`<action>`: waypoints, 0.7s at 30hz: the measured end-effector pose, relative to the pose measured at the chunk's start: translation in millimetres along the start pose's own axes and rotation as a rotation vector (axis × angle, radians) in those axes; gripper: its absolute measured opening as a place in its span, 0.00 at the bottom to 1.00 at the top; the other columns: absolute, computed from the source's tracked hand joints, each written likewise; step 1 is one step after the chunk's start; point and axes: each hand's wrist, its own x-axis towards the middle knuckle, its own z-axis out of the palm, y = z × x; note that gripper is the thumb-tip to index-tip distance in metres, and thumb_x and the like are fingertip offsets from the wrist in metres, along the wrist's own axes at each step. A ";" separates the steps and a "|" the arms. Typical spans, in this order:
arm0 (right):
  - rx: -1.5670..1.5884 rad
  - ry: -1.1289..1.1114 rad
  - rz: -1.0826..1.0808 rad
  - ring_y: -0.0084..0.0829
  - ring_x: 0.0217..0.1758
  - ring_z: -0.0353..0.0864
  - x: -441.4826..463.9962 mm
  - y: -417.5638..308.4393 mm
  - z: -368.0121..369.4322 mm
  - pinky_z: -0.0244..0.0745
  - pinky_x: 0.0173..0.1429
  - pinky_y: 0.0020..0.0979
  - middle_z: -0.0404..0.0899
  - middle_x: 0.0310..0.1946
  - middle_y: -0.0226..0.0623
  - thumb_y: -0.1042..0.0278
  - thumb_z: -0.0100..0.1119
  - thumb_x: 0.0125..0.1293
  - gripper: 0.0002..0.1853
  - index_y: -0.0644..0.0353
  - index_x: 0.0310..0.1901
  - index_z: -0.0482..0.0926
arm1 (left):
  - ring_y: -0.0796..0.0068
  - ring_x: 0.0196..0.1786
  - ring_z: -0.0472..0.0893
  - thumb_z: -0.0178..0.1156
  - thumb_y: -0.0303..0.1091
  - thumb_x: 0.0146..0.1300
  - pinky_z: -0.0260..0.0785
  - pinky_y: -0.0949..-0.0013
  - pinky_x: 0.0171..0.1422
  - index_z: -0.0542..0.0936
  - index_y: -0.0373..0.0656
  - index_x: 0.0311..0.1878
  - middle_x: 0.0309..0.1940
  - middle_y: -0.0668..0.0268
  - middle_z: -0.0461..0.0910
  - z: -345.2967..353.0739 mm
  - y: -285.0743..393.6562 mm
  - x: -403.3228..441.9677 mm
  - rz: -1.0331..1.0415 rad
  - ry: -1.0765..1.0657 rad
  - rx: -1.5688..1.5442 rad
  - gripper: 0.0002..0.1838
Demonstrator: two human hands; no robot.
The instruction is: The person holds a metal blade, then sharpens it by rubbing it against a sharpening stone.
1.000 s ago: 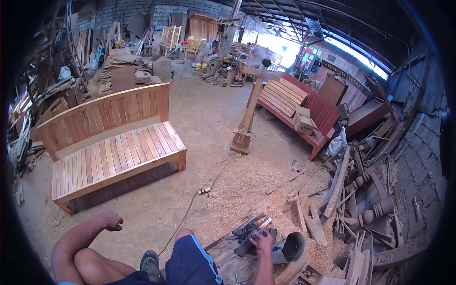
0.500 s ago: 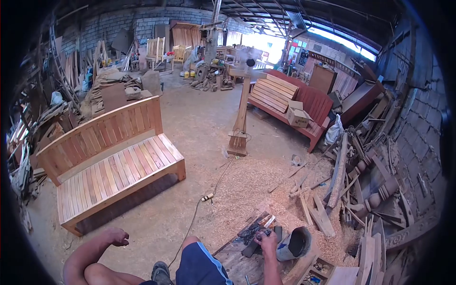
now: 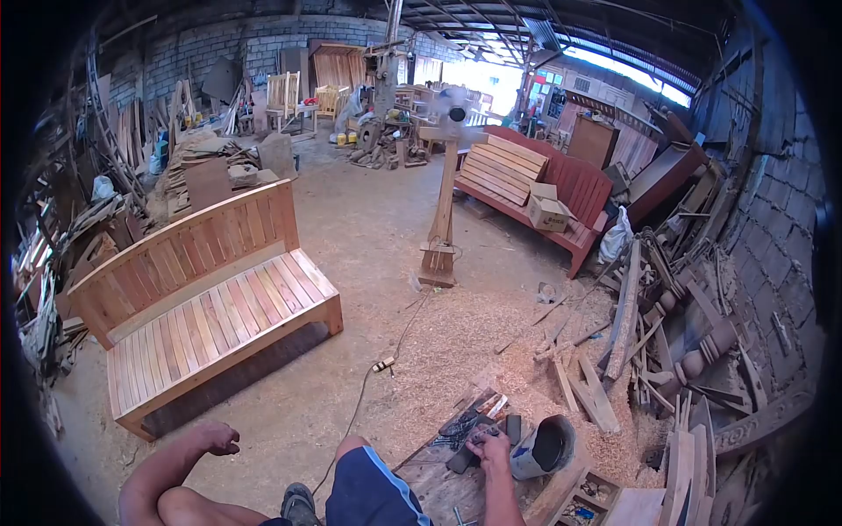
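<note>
At the lower left, my left hand (image 3: 217, 437) hangs past my bent knee with its fingers curled together, and no object shows in it. My right hand (image 3: 490, 445) is closed, fingers bent down, around something dark that I cannot make out. Directly beneath it lies a dark rectangular block (image 3: 461, 459) on a worn wooden board (image 3: 430, 473). Just beyond the hand are several dark tools (image 3: 458, 427) in a small heap. A second dark block (image 3: 513, 427) stands beside my right hand, and right of that is a grey cylindrical container (image 3: 545, 447) with an open top.
A slatted wooden bench (image 3: 219, 307) stands left. A fan (image 3: 454, 114) on a wooden post (image 3: 443, 215) is ahead, its cord (image 3: 399, 342) crossing the floor. Shavings (image 3: 447, 351), scrap wood (image 3: 595, 399) and a compartmented box (image 3: 589, 500) lie right. A red bench (image 3: 579, 197) holds a carton (image 3: 548, 210).
My right hand has shifted slightly left and stays closed over the dark block. The left hand keeps nearly the same pose. The whole view has moved very slightly.
</note>
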 end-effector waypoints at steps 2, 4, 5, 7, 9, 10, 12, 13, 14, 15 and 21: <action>-0.003 0.000 -0.003 0.38 0.39 0.88 1.3 -1.3 -0.9 0.91 0.41 0.41 0.84 0.42 0.43 0.83 0.57 0.71 0.11 0.66 0.54 0.76 | 0.52 0.61 0.83 0.60 0.58 0.69 0.76 0.49 0.64 0.82 0.52 0.63 0.58 0.56 0.85 -2.0 1.6 -2.3 0.005 0.021 0.003 0.27; -0.005 0.001 -0.004 0.37 0.38 0.87 -1.4 -6.5 2.7 0.91 0.40 0.39 0.84 0.41 0.42 0.83 0.57 0.72 0.11 0.65 0.53 0.77 | 0.51 0.55 0.85 0.58 0.55 0.70 0.77 0.51 0.61 0.83 0.49 0.60 0.55 0.56 0.86 -20.3 13.8 -16.2 0.015 -0.003 -0.009 0.24; -0.028 0.002 -0.044 0.37 0.38 0.88 -5.7 -10.2 5.6 0.91 0.40 0.39 0.84 0.41 0.42 0.83 0.57 0.72 0.10 0.65 0.53 0.77 | 0.51 0.51 0.86 0.57 0.53 0.71 0.79 0.53 0.59 0.83 0.47 0.57 0.53 0.55 0.87 -38.9 25.3 -30.2 0.023 -0.037 -0.023 0.22; -0.074 0.004 -0.122 0.37 0.39 0.88 -17.0 -18.6 13.6 0.92 0.40 0.39 0.84 0.41 0.42 0.83 0.57 0.72 0.10 0.66 0.53 0.77 | 0.53 0.60 0.84 0.57 0.61 0.70 0.77 0.51 0.61 0.81 0.54 0.65 0.57 0.59 0.86 -30.9 19.1 -23.6 0.028 0.000 0.063 0.29; -0.086 0.008 -0.156 0.38 0.39 0.88 -22.8 -22.6 19.5 0.92 0.39 0.39 0.84 0.40 0.42 0.83 0.57 0.72 0.10 0.66 0.53 0.77 | 0.54 0.61 0.84 0.57 0.62 0.70 0.77 0.51 0.61 0.81 0.55 0.66 0.58 0.59 0.86 -31.1 19.8 -22.6 0.018 -0.013 0.055 0.29; -0.099 0.012 -0.191 0.38 0.39 0.88 -25.1 -24.1 21.7 0.92 0.39 0.39 0.84 0.40 0.42 0.82 0.58 0.72 0.10 0.66 0.53 0.77 | 0.54 0.62 0.83 0.57 0.62 0.70 0.77 0.51 0.62 0.81 0.55 0.66 0.58 0.59 0.85 -34.9 22.9 -24.7 0.009 -0.025 0.045 0.29; -0.113 0.017 -0.229 0.38 0.39 0.88 -24.7 -22.9 20.3 0.92 0.39 0.38 0.84 0.40 0.43 0.82 0.58 0.72 0.10 0.66 0.53 0.77 | 0.54 0.62 0.83 0.57 0.62 0.70 0.76 0.52 0.62 0.81 0.56 0.66 0.59 0.60 0.85 -34.2 22.9 -23.5 0.001 -0.035 0.036 0.29; -0.169 0.022 -0.244 0.38 0.39 0.88 -20.0 -17.7 17.0 0.92 0.39 0.39 0.84 0.41 0.44 0.82 0.57 0.73 0.10 0.67 0.53 0.77 | 0.54 0.63 0.83 0.57 0.62 0.70 0.77 0.52 0.62 0.81 0.56 0.66 0.59 0.60 0.85 -28.4 19.0 -19.0 0.002 -0.024 0.047 0.29; -0.225 0.026 -0.258 0.38 0.38 0.88 -15.3 -12.0 13.9 0.93 0.40 0.40 0.84 0.41 0.45 0.81 0.56 0.73 0.09 0.68 0.53 0.76 | 0.55 0.63 0.83 0.57 0.62 0.70 0.77 0.52 0.62 0.80 0.56 0.66 0.59 0.60 0.85 -23.8 16.2 -16.0 0.003 -0.012 0.057 0.29; -0.281 0.030 -0.273 0.39 0.38 0.88 -10.9 -6.4 10.4 0.93 0.40 0.41 0.84 0.42 0.46 0.80 0.55 0.74 0.09 0.68 0.52 0.76 | 0.55 0.63 0.83 0.57 0.62 0.70 0.77 0.52 0.62 0.80 0.57 0.67 0.59 0.60 0.85 -19.6 13.1 -13.2 0.004 0.001 0.067 0.29; -0.160 -0.005 -0.102 0.38 0.38 0.88 -11.8 0.2 3.7 0.93 0.38 0.42 0.83 0.43 0.44 0.76 0.55 0.76 0.11 0.65 0.56 0.75 | 0.55 0.63 0.83 0.57 0.62 0.70 0.77 0.52 0.62 0.80 0.57 0.67 0.60 0.60 0.84 -18.6 12.6 -20.4 -0.015 -0.014 0.031 0.29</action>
